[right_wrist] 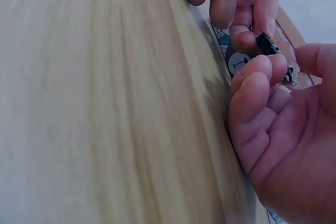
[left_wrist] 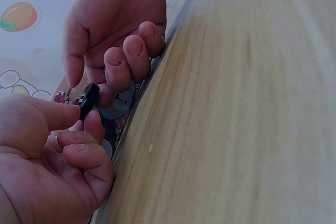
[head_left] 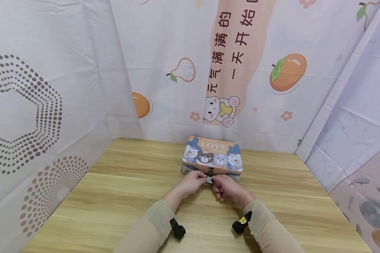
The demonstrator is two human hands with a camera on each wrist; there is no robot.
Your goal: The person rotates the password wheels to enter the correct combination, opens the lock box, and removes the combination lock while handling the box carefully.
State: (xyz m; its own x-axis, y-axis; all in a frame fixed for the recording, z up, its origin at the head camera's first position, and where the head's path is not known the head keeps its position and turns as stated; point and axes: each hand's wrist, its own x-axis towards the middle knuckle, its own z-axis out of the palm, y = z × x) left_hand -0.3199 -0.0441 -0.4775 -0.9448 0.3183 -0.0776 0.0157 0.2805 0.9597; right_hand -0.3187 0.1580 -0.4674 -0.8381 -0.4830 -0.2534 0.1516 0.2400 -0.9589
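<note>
A tin box (head_left: 212, 154) with a hinged lid, printed with cartoon bears and the word LOVE, sits on the table. On its front is a metal clasp (head_left: 210, 170), where a small black combination padlock (left_wrist: 89, 100) hangs. My left hand (head_left: 191, 182) pinches the padlock's body between thumb and index finger, its other fingers curled. From the opposite side my right hand (head_left: 229, 188) holds the padlock near its shackle end, index fingertip against it and thumb close to the clasp. Fingers partly hide the padlock (right_wrist: 268, 44) in both wrist views.
The wooden table (head_left: 120, 200) extends around the box. A printed curtain (head_left: 164, 98) hangs right behind it, with further cloth panels to the left and right. Black straps (head_left: 177, 229) stick out from both sleeves.
</note>
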